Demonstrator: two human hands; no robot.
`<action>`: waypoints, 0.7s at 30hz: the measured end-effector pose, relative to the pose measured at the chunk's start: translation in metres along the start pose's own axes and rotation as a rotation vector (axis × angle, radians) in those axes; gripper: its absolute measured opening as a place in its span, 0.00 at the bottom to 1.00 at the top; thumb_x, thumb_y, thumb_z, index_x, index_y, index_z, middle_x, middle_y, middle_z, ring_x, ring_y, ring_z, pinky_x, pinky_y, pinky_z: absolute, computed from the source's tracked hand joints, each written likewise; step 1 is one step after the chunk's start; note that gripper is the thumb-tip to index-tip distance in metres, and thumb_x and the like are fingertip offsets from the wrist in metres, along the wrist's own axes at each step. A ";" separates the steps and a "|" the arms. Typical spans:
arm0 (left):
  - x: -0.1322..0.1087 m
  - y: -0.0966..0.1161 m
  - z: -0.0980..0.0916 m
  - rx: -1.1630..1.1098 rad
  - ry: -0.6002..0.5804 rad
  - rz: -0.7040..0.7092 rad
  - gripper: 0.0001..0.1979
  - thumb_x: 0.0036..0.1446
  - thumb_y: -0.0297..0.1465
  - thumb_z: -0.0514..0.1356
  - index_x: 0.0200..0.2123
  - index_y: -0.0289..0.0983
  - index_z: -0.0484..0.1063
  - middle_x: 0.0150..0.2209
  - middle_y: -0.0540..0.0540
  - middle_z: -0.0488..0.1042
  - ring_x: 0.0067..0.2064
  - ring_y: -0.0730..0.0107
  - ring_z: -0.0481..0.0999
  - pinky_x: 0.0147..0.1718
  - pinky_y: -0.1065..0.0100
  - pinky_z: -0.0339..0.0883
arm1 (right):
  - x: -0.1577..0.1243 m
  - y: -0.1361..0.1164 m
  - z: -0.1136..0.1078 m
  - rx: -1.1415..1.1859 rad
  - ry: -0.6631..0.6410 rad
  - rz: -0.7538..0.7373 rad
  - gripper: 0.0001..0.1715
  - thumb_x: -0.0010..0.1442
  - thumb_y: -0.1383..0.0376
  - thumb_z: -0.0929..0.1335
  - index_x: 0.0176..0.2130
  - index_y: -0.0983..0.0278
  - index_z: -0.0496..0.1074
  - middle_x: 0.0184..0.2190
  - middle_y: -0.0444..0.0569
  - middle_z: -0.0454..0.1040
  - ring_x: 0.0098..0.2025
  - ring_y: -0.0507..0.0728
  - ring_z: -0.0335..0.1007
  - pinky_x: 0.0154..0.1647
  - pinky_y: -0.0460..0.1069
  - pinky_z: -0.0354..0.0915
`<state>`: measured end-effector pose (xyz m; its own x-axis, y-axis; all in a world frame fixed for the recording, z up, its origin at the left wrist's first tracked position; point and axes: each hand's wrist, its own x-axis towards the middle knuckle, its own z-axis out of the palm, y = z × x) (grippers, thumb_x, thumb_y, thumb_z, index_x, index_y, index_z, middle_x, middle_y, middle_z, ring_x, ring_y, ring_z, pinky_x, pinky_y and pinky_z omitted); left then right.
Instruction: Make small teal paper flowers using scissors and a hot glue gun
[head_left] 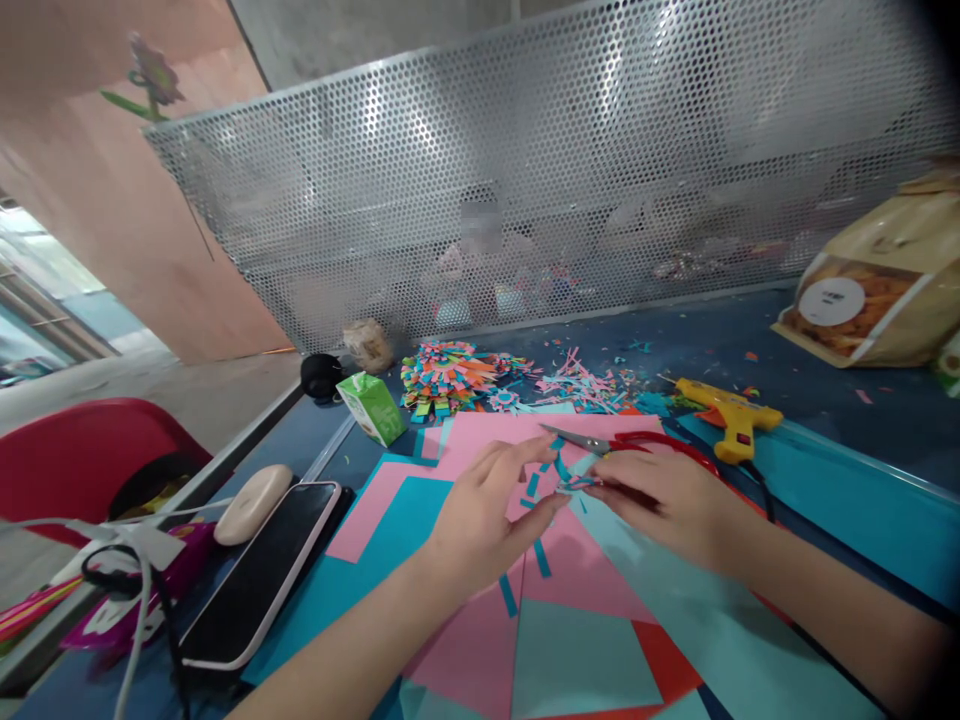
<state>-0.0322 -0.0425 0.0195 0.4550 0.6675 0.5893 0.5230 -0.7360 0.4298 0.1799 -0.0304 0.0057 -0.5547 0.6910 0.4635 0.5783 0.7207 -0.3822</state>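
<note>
My left hand (487,505) hovers over pink paper (551,575), its thumb and index finger apart. Several short blue paper strips (541,558) lie around and below its fingertips. Facing it, my right hand (679,505) pinches a small pale-blue and pink paper strip (577,484) at its fingertips. Just behind the right hand lie red-handled scissors (592,441), blades pointing left and partly open. Overlapping pink, blue and red sheets spread beneath both hands, with a pale-blue sheet (581,650) near the front.
Behind the sheets sit a multicoloured paper-strip pile (448,375), scattered scraps (581,385) and a green drink carton (373,408). A yellow glue gun (731,415) and snack bag (877,290) are at right. A phone (262,575) and cables lie left. A perforated metal panel (562,170) stands behind.
</note>
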 end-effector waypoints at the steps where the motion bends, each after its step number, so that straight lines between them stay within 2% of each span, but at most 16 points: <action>1: 0.000 0.002 0.000 -0.002 0.004 0.014 0.21 0.54 0.30 0.59 0.52 0.40 0.60 0.43 0.44 0.74 0.39 0.68 0.70 0.36 0.68 0.66 | -0.001 0.001 -0.001 -0.057 0.022 -0.073 0.09 0.62 0.66 0.60 0.36 0.63 0.69 0.30 0.47 0.74 0.32 0.52 0.70 0.30 0.45 0.61; 5: 0.000 0.007 -0.001 -0.004 0.039 0.100 0.15 0.53 0.28 0.60 0.46 0.40 0.65 0.39 0.45 0.75 0.38 0.68 0.72 0.36 0.67 0.67 | -0.005 0.004 -0.004 -0.319 0.125 -0.313 0.12 0.63 0.68 0.59 0.40 0.65 0.69 0.33 0.49 0.76 0.32 0.53 0.71 0.30 0.47 0.62; 9: 0.001 0.007 -0.001 -0.025 0.070 0.189 0.14 0.52 0.25 0.60 0.43 0.38 0.65 0.36 0.45 0.76 0.36 0.70 0.72 0.36 0.67 0.68 | -0.008 0.006 -0.006 -0.483 0.157 -0.430 0.12 0.62 0.71 0.59 0.42 0.67 0.69 0.32 0.50 0.75 0.31 0.53 0.71 0.30 0.48 0.62; 14: 0.000 0.005 0.001 -0.051 0.073 0.241 0.17 0.51 0.23 0.60 0.45 0.38 0.65 0.36 0.44 0.77 0.37 0.69 0.73 0.37 0.66 0.69 | -0.007 0.005 -0.007 -0.502 0.167 -0.445 0.12 0.61 0.71 0.59 0.42 0.67 0.69 0.29 0.48 0.74 0.29 0.52 0.70 0.28 0.48 0.62; 21: -0.001 0.006 0.001 -0.029 0.056 0.239 0.15 0.52 0.23 0.60 0.44 0.39 0.67 0.37 0.44 0.78 0.37 0.69 0.74 0.38 0.66 0.69 | -0.008 0.005 -0.006 -0.483 0.161 -0.417 0.13 0.63 0.70 0.58 0.42 0.67 0.70 0.31 0.50 0.75 0.30 0.52 0.70 0.29 0.48 0.63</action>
<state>-0.0288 -0.0470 0.0209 0.5222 0.4671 0.7135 0.3840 -0.8758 0.2922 0.1911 -0.0327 0.0051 -0.7158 0.3154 0.6230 0.5587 0.7939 0.2400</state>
